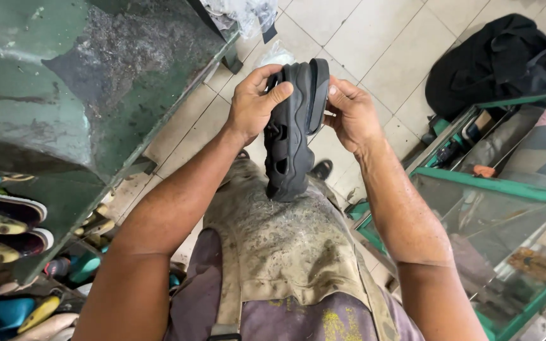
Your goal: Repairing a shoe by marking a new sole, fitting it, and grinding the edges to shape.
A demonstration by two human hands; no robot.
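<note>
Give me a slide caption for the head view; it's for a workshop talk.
Left hand and right hand grip a black shoe above a stained apron.

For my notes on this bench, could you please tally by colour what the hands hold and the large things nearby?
Black: 2, the shoe in the left hand and right hand, and the bag.
Green: 2, the worktable and glass cabinet.
Total: 4

Black sandal [293, 120] between both hands; grey-green worktop [64, 82] beside left hand [254, 104]; green-framed glass case [507, 208], black bag [494, 57] beyond right hand [352, 113].
</note>
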